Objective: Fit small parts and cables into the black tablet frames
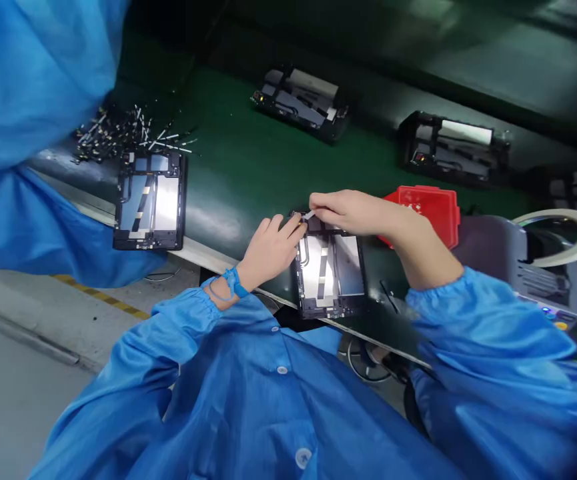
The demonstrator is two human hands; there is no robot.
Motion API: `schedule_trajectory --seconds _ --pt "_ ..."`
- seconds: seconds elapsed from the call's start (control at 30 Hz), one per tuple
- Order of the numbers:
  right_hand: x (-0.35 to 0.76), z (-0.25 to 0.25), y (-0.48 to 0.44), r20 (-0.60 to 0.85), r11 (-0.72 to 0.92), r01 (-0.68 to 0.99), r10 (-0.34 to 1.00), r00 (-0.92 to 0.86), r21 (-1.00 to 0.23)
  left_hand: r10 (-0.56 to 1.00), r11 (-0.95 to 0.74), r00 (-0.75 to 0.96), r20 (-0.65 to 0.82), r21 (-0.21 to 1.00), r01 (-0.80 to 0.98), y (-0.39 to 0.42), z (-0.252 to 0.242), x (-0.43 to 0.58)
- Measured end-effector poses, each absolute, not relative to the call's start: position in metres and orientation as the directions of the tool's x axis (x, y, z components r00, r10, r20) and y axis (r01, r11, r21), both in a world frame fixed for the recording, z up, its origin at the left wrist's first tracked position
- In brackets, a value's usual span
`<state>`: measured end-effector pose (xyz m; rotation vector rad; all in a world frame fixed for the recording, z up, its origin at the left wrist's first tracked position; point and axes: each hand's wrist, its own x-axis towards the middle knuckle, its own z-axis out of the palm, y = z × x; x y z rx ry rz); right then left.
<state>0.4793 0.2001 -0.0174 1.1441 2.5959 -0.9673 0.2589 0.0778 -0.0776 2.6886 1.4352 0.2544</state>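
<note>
An opened tablet (pixel 325 270) with its inner parts exposed lies at the bench's near edge in front of me. My left hand (pixel 274 248) grips its upper left corner, fingers curled and thumb close to the index finger. Above the same corner, my right hand (pixel 345 210) pinches a thin pale strip (pixel 309 215), whose lower end comes close to my left fingertips. Whether the strip is attached to the tablet I cannot tell. A blue wrist strap (pixel 235 281) circles my left wrist.
A red bin (pixel 435 210) with small white bits stands beyond my right forearm, next to a grey tape dispenser (pixel 493 250). A thin dark tool (pixel 389 297) lies nearby. Other opened tablets (pixel 151 200) and a pile of strips (pixel 118 133) are around. A co-worker's blue sleeve (pixel 33 80) is at left.
</note>
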Motion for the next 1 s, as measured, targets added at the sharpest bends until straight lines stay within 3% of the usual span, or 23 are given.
schedule_trajectory --seconds 0.1,0.27,1.0 --pt "0.472 -0.029 0.226 -0.493 0.565 0.680 0.472 -0.731 -0.467 0.838 -0.546 0.540 0.084 0.174 0.820 0.077 -0.078 0.257" --pt "0.475 -0.028 0.238 -0.535 0.613 0.614 0.339 -0.773 -0.498 0.833 -0.552 0.549 0.070 0.182 0.814 0.077 -0.077 0.256" --pt "0.464 -0.032 0.237 -0.579 0.706 0.614 0.352 -0.735 -0.351 0.838 -0.541 0.544 0.046 0.198 0.817 0.077 -0.076 0.259"
